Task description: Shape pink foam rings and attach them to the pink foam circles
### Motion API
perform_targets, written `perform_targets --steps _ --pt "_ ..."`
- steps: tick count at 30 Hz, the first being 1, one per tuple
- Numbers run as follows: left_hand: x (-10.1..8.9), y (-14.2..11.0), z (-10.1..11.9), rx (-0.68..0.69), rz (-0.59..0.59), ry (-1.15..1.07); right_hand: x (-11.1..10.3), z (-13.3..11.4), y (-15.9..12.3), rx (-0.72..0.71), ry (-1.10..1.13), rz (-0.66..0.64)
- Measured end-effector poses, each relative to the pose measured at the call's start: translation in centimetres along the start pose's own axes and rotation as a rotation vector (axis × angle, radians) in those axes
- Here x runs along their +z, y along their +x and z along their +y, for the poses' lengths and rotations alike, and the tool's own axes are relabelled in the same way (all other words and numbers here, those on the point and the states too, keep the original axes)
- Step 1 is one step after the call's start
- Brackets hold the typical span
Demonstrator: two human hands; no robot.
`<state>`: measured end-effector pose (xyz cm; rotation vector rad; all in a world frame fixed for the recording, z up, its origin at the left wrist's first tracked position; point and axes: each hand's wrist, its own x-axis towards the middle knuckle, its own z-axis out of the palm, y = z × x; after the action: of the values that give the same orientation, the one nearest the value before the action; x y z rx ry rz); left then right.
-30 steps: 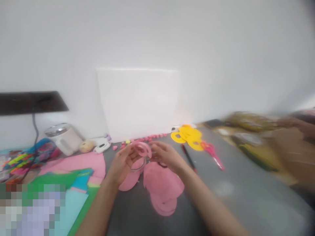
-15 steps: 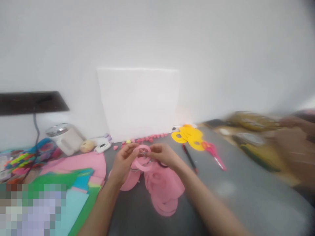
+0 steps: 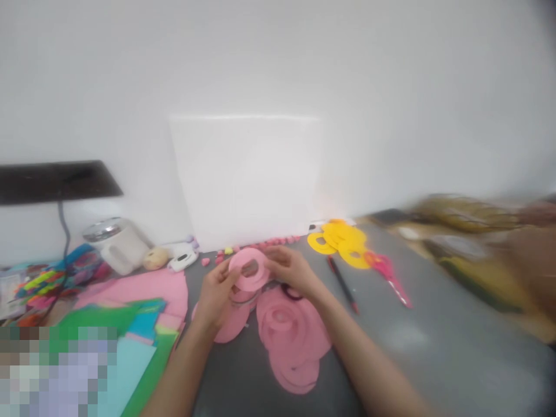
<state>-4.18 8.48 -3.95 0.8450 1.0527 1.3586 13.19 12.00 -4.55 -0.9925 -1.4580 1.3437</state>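
Note:
Between my two hands a pink paper ring (image 3: 248,284) is held up above the table, its round hole facing me. My left hand (image 3: 217,295) pinches the ring's left edge. On its right edge are the fingers of my right hand (image 3: 292,271). Below and to the right lies a loose pile of pink paper rings and discs (image 3: 295,341). More pink paper (image 3: 232,327) lies under my left hand. A dark round loop (image 3: 290,291) shows beside my right wrist, partly hidden.
Yellow paper rings (image 3: 341,238), pink scissors (image 3: 388,278) and a dark pen (image 3: 343,284) lie to the right. Coloured sheets (image 3: 104,318) and a white mug (image 3: 119,246) are at left. Small pink pieces (image 3: 278,241) line a white board (image 3: 247,179). Another person's hand is blurred far right.
The pink ring has turned from tilted to facing me more fully, with both hands still on it. The view has shifted slightly.

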Motion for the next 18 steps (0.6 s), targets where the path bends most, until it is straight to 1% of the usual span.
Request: perform_targets --steps 2,4,5,6,8,10,12,13,15,16,18 --pt "-0.3 0.3 0.1 0.044 0.06 -0.064 -1.4 -0.1 -0.4 0.033 -0.243 -0.177" --pt "-0.5 0.5 0.3 0.063 0.104 -0.111 -2.4 -0.4 -0.9 -0.013 -0.445 -0.343" --pt "-0.5 0.5 0.4 0.063 0.123 -0.122 -2.8 -0.6 -1.2 -0.026 -0.508 -0.394" --pt "-0.5 0.6 0.5 0.062 0.135 -0.128 -3.0 -0.8 -1.3 -0.028 -0.565 -0.42" --pt "-0.4 0.6 0.6 0.059 0.135 -0.137 -3.1 -1.2 -1.5 -0.008 -0.621 -0.429" --pt "-0.3 0.5 0.6 0.057 0.121 -0.154 -3.1 -1.5 -1.5 0.027 -0.535 -0.482" --pt "-0.2 0.5 0.6 0.043 0.113 -0.176 -3.3 -1.8 -1.4 0.061 -0.306 -0.562" --pt "-0.2 0.5 0.7 0.034 0.116 -0.186 -3.4 -1.8 -1.4 0.069 -0.171 -0.57" --pt "-0.3 0.5 0.8 0.033 0.128 -0.205 -3.5 -1.7 -1.3 0.062 0.038 -0.487" --pt "-0.3 0.5 0.8 0.041 0.136 -0.213 -3.5 -1.6 -1.2 0.059 0.085 -0.44" --pt "-0.4 0.6 0.9 0.064 0.144 -0.219 -3.5 -1.2 -1.2 0.07 0.053 -0.418"
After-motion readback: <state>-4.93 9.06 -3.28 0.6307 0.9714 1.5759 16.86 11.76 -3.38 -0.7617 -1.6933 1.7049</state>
